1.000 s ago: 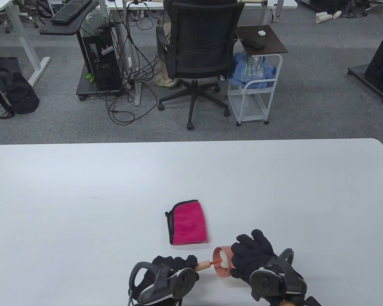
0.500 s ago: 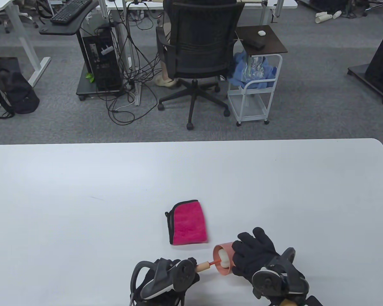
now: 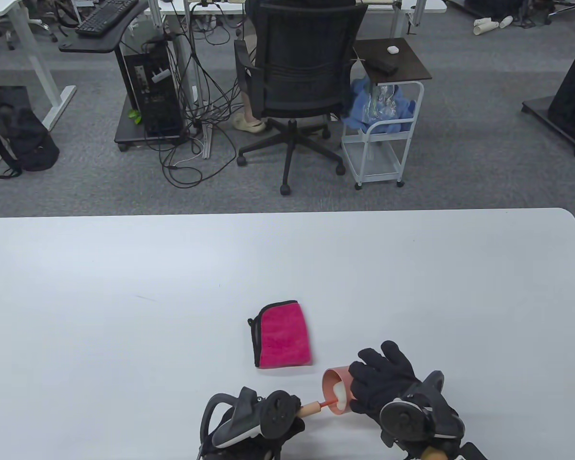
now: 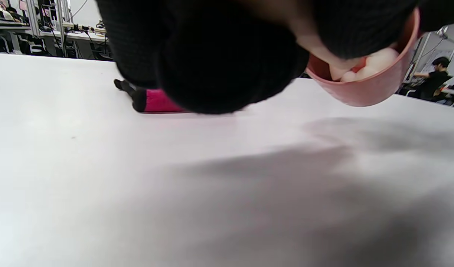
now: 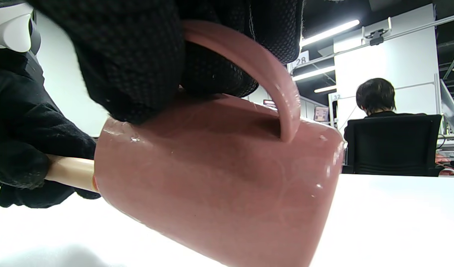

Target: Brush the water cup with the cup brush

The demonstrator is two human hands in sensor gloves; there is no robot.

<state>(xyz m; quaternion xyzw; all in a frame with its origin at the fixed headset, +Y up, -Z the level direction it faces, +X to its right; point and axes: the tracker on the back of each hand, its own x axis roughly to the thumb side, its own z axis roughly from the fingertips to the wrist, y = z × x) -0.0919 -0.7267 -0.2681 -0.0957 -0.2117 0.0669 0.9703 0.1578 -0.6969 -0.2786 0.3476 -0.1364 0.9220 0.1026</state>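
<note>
The right hand grips the pink water cup on its side by the handle, above the table. The left hand holds the cup brush, now drawn slightly back toward the rim, white head inside. Scrubbing seems underway.

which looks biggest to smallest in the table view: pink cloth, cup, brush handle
1. pink cloth, clearly the largest.
2. cup, partly covered by the right hand.
3. brush handle, only a short stub showing beyond the left hand, so its real length is unsure.
</note>
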